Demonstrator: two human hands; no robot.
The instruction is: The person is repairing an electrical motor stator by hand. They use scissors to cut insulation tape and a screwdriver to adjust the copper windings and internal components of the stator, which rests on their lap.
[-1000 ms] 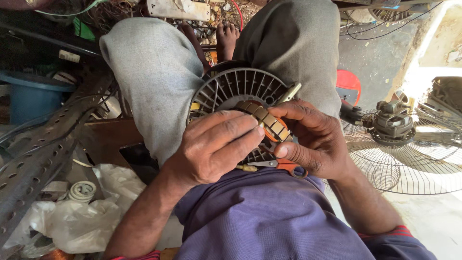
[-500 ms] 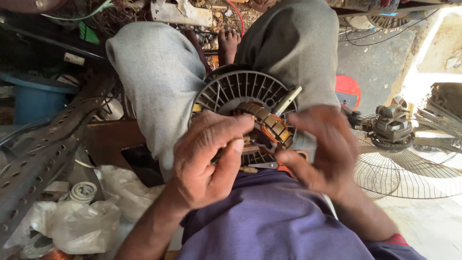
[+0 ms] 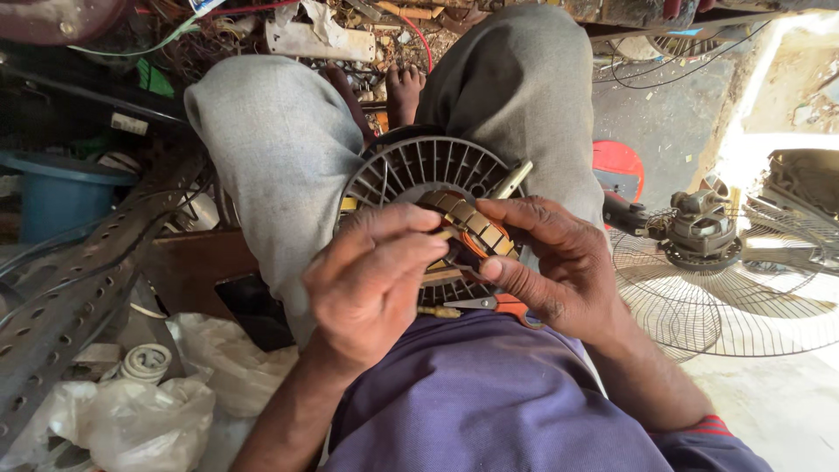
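A small, cluttered repair workshop for electric fans, with work done seated on the floor. Evidence: a bare fan motor (image 3: 699, 229) mounted on a wire fan guard (image 3: 743, 297) lies at the right; a black slotted fan housing (image 3: 411, 179) rests on the seated person's lap beside orange-handled scissors (image 3: 498, 304); loose wires and scrap (image 3: 288, 35) pile up at the top; a perforated metal angle bar (image 3: 70, 297), a blue bucket (image 3: 57, 197) and crumpled plastic bags (image 3: 149, 419) crowd the left. The concrete floor (image 3: 786, 411) is dusty and sunlit.
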